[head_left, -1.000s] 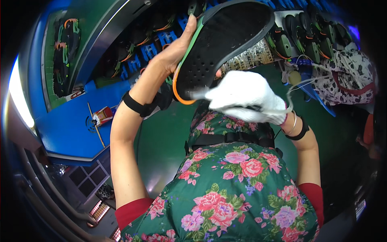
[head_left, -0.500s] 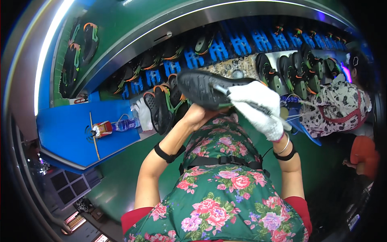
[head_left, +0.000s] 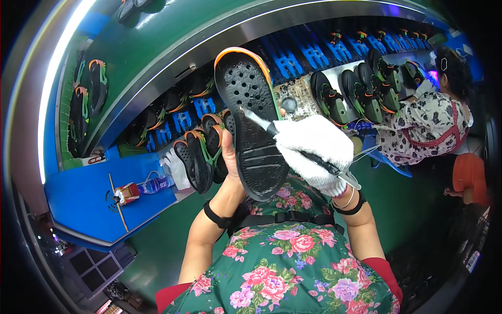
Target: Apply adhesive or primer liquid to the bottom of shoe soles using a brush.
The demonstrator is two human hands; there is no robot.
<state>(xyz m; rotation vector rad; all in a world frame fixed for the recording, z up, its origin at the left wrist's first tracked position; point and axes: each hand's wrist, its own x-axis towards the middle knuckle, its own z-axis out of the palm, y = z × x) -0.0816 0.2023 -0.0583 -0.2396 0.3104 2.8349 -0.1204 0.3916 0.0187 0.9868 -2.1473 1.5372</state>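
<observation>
My bare left hand (head_left: 229, 159) grips a black shoe sole (head_left: 261, 162) by its edges, with the thumb on its left side and the fingers mostly hidden behind. The sole is raised in front of my apron, its wet-looking, perforated inner face toward me and an orange rim at the far end. In a white knit glove, my right hand (head_left: 316, 152) is closed around a thin brush (head_left: 259, 121). The brush's pale tip touches the sole near the holes. Several black, green and orange soles (head_left: 201, 159) stand just left of my left hand.
A blue side table (head_left: 78, 193) holds a water bottle (head_left: 156, 184), a red packet (head_left: 126, 193) and a white glove (head_left: 179, 170). Ahead, blue racks (head_left: 314, 56) run along the line beside a small round cup (head_left: 288, 104). Finished-looking shoes (head_left: 329, 99) lie right, near a co-worker (head_left: 423, 120).
The sole has been turned from lying crosswise to standing lengthwise, its perforated face now showing. My right hand has moved left and down with the brush. The whole view has shifted slightly.
</observation>
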